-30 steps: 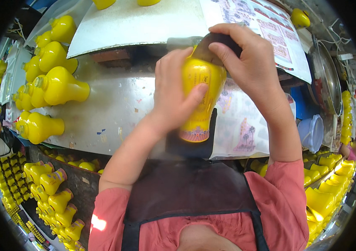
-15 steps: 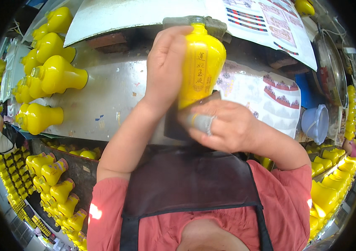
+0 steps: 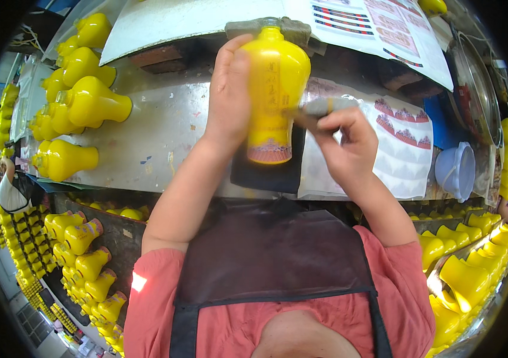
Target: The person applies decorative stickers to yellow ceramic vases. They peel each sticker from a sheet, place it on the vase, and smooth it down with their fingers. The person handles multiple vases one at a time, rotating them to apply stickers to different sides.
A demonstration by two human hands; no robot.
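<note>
A glossy yellow bottle (image 3: 275, 77) lies with its neck pointing away from me, its front printed with a dark vertical decal. Around its near end runs a purple-pink patterned band (image 3: 269, 151). My left hand (image 3: 230, 95) is curled against the bottle's left side and holds it. On the right, my right hand (image 3: 349, 140) pinches a small dark flat scraper-like piece (image 3: 306, 120), its tip close to the bottle's side; motion blurs it. A grey cover (image 3: 328, 106) wraps one finger of that hand. Under the bottle is a dark cloth (image 3: 260, 177); a grey folded cloth (image 3: 295, 31) supports its neck.
Several yellow bottles (image 3: 99, 101) lie at the table's left. Decal sheets (image 3: 394, 161) spread right of the bottle, beside a pale bucket (image 3: 455, 171). Racks of yellow bottles (image 3: 93, 265) flank me on both sides. Another person (image 3: 12, 191) is at far left.
My right hand has lifted off the bottle's near end and moved right and up along its side, uncovering the patterned band. My left hand stays on the bottle.
</note>
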